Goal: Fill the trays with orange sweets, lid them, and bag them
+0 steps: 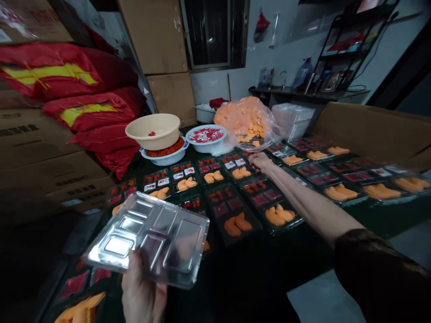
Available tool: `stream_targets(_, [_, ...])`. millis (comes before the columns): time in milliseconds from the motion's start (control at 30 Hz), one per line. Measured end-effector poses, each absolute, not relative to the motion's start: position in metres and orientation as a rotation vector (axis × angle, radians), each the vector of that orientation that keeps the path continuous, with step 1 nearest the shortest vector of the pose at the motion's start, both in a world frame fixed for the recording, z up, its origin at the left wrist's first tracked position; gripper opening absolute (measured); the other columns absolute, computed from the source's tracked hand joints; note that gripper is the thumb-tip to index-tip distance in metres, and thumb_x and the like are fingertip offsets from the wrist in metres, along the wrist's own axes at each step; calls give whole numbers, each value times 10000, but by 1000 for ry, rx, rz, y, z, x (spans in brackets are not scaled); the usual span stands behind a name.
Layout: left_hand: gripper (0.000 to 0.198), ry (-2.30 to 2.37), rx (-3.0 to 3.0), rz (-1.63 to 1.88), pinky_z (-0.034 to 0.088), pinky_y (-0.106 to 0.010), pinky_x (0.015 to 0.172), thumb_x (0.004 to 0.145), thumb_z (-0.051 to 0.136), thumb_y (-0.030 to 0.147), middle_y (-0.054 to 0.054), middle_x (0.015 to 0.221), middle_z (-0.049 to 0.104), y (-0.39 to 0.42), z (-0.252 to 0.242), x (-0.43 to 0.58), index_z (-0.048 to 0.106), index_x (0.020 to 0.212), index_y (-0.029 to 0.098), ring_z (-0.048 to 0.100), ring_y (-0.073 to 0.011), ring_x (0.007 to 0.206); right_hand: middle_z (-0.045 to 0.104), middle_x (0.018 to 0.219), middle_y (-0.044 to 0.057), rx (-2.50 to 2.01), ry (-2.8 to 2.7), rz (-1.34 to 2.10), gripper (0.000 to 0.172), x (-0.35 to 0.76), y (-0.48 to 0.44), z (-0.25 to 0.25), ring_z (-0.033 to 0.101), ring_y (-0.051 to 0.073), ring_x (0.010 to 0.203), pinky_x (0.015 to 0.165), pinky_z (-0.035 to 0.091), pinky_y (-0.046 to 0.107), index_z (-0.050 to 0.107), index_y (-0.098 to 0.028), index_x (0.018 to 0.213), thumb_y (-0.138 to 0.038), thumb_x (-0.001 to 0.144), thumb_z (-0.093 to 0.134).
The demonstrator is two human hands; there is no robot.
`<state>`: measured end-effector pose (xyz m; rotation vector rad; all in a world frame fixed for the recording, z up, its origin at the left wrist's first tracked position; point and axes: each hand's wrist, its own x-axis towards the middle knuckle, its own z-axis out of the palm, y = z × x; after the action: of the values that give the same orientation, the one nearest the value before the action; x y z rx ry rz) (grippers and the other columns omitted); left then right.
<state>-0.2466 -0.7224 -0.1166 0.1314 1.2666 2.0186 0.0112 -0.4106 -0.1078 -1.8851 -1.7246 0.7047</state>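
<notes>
A left hand [143,291] clamps a clear lid [148,235] by its near edge, tilted above the dark worktop [269,255]. The right hand [260,160] reaches a filled tray [239,170], its grip impossible to read. Held by one edge, the lid could slip onto the food below.

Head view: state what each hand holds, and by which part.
Left hand grips the clear tray by its near edge. Right hand rests among the filled trays; any grip cannot be told.
</notes>
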Motion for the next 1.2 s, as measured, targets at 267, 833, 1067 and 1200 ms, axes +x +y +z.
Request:
stream_targets(267, [225, 1279, -123, 2041, 534, -198, 579, 749, 665, 391, 46, 713, 609, -713, -112, -250, 617, 873, 210, 595, -105, 613, 585, 1112, 82, -2079, -1738, 424, 306, 11, -349, -159, 587, 192, 956, 801, 499, 371, 551, -145, 1142, -323, 894, 527])
stream_targets(833, [181, 1168, -198, 2063, 515, -184, 514, 724, 695, 336, 54, 668, 611, -710, -116, -249, 604, 793, 196, 586, -98, 560, 310, 1444, 61, -1828, -2295, 18, 643, -32, -367, -179, 213, 355, 1309, 995, 249, 504, 383, -353, 1367, -671, 808, 385])
stream_targets(1067, [254, 1169, -423, 1948, 532, -370, 809, 810, 533, 434, 3, 702, 669, -707, -125, -250, 644, 848, 209, 650, -173, 670, 370, 1411, 71, -1837, -2432, 142, 650, -38, -352, -185, 324, 385, 1251, 967, 251, 575, 418, -381, 1343, -707, 782, 375])
stream_targets(1200, [464, 1040, -398, 1886, 478, -456, 886, 800, 425, 605, -48, 656, 668, -711, -141, -255, 658, 850, 207, 660, -254, 827, 413, 1380, 82, -1821, -2420, 165, 585, -34, -363, -174, 350, 364, 1247, 978, 261, 553, 452, -361, 1323, -634, 805, 429])
